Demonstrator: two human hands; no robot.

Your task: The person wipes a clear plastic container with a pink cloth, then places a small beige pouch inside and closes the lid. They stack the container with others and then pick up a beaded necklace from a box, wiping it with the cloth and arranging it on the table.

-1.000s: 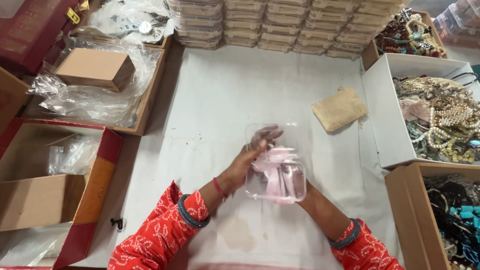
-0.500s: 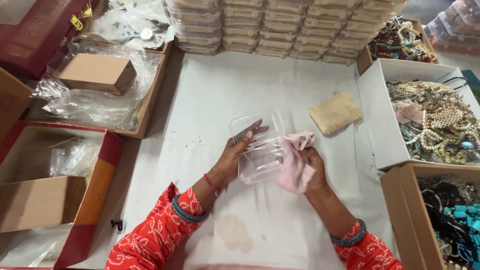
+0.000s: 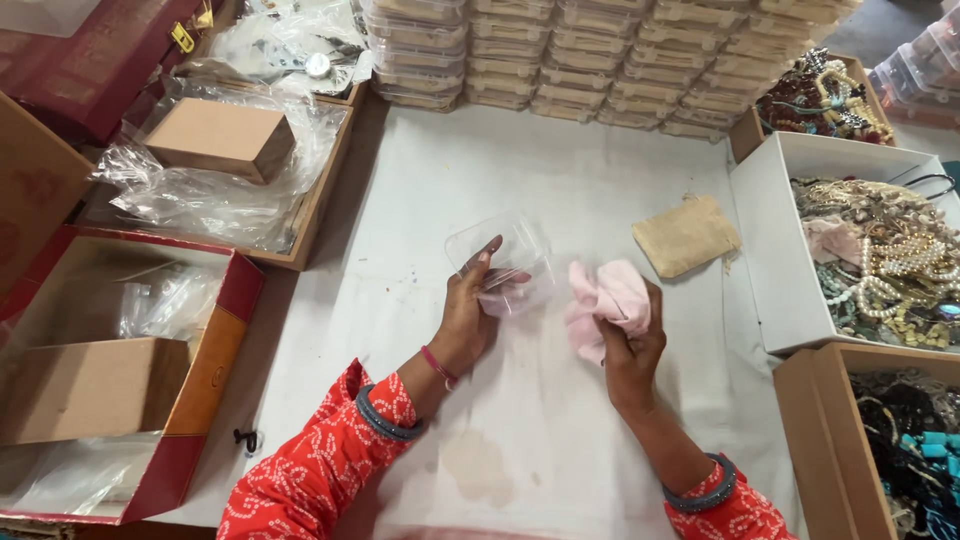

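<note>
My left hand [image 3: 470, 310] holds a small clear plastic box [image 3: 500, 262] above the white table cover, fingers wrapped around its near side. My right hand [image 3: 630, 345] grips a crumpled pink cloth [image 3: 605, 300], a short gap to the right of the box. The two hands are apart. A tan fabric pouch [image 3: 685, 235] lies flat on the cover just beyond my right hand. Both forearms wear red patterned sleeves.
Stacked clear boxes [image 3: 600, 60] line the far edge. A white box of beaded jewellery [image 3: 880, 260] and a brown box of turquoise pieces [image 3: 900, 450] stand at the right. Left: a tray with plastic bags and a cardboard box [image 3: 220, 140], and a red box [image 3: 130, 380].
The hands were together on the clear box with the pink cloth against it. Now they have separated: the right hand has pulled the cloth away to the right, the left keeps the box.
</note>
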